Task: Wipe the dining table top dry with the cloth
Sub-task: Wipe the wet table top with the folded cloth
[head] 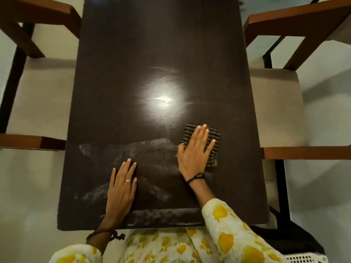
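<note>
The dark brown dining table top (152, 44) runs away from me, with pale wet smears across its near part. A folded, dark striped cloth (213, 136) lies flat on the table to the right of centre. My right hand (195, 152) presses flat on the cloth with fingers spread, covering its left half. My left hand (121, 188) rests palm down on the bare table near the front edge, fingers together, holding nothing.
Wooden chairs with pale seats stand on both sides: one at the left (38, 95) and one at the right (275, 103). A bright lamp reflection (163, 100) glares on the table's middle. The floor is pale.
</note>
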Action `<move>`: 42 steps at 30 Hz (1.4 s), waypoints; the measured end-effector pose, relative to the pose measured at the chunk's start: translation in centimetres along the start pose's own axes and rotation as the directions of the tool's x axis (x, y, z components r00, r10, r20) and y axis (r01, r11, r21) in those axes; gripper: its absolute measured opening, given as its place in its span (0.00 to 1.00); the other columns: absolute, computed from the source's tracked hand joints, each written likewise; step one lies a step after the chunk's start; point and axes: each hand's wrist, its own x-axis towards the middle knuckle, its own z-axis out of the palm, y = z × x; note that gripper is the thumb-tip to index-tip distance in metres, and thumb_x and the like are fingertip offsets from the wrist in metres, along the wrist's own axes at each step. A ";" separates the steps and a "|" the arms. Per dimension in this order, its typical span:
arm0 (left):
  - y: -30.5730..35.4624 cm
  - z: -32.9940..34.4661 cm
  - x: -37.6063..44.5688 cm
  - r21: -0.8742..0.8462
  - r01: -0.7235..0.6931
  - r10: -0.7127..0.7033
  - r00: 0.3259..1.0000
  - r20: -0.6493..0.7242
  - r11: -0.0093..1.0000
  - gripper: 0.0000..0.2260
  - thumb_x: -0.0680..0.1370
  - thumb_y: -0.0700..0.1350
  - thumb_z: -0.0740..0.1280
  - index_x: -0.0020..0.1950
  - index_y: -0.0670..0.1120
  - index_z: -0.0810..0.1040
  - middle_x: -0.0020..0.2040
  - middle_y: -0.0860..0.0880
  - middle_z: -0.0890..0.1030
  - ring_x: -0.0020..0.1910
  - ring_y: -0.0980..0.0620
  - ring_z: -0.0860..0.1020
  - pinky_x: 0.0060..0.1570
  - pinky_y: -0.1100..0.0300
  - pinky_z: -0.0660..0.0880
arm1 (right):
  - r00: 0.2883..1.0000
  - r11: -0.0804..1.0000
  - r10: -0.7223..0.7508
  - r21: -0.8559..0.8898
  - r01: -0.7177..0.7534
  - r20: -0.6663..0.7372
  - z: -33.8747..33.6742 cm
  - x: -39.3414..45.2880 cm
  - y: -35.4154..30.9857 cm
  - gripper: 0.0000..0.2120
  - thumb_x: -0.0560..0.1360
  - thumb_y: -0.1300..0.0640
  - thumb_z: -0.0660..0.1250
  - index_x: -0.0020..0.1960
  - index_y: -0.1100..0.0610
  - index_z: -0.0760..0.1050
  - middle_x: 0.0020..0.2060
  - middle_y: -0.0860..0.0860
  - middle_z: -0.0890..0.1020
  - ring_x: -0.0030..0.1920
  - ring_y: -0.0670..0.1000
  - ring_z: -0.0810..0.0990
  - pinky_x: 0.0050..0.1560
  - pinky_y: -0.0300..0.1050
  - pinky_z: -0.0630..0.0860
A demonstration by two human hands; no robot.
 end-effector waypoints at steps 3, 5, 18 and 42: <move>-1.5 -0.4 -0.3 0.025 -0.032 0.032 0.999 0.021 0.999 0.21 0.81 0.50 0.47 0.73 0.45 0.60 0.73 0.46 0.62 0.73 0.54 0.54 0.73 0.52 0.47 | 0.993 0.993 -0.116 0.019 0.116 0.005 0.4 -1.2 -6.0 0.38 0.71 0.44 0.46 0.74 0.65 0.57 0.74 0.61 0.60 0.74 0.59 0.59 0.72 0.63 0.51; -2.2 -0.7 -0.2 0.031 -0.042 0.041 0.999 0.018 0.999 0.21 0.81 0.50 0.47 0.73 0.45 0.59 0.73 0.46 0.61 0.73 0.53 0.56 0.73 0.52 0.48 | 0.984 0.984 -0.174 0.032 0.173 0.040 0.3 -1.4 -8.0 0.38 0.70 0.43 0.46 0.74 0.64 0.58 0.74 0.60 0.61 0.74 0.57 0.60 0.72 0.62 0.51; -12.2 -4.0 -1.2 -0.030 0.102 -0.105 0.989 -0.108 0.994 0.22 0.79 0.49 0.49 0.71 0.42 0.63 0.72 0.43 0.64 0.73 0.51 0.56 0.73 0.54 0.45 | 0.982 0.980 0.189 0.072 -0.187 -0.023 0.8 -1.8 0.4 0.35 0.74 0.46 0.47 0.75 0.66 0.53 0.74 0.63 0.58 0.74 0.61 0.59 0.71 0.64 0.53; -14.9 -3.4 -2.8 -0.215 0.264 -0.301 0.940 -0.163 0.940 0.22 0.79 0.50 0.50 0.73 0.44 0.59 0.73 0.44 0.62 0.72 0.49 0.59 0.70 0.45 0.56 | 0.997 1.000 -0.013 0.003 0.013 -0.081 2.3 -3.5 -10.9 0.34 0.73 0.47 0.48 0.74 0.65 0.57 0.73 0.61 0.62 0.72 0.59 0.63 0.70 0.64 0.56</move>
